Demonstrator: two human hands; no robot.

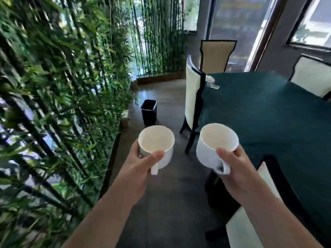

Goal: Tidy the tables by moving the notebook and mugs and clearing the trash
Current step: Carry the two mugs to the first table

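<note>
Bamboo screen (53,86) to my left, teal-clothed surface (259,113) to my right, black bin (149,111) on the floor ahead. Two white mugs, both empty, cream inside: left mug (157,144) gripped by my left hand (141,165); right mug (215,145) gripped by my right hand (238,169), fingers at its handle. Crumpled trash (210,80) lies on the surface's far corner.
</note>
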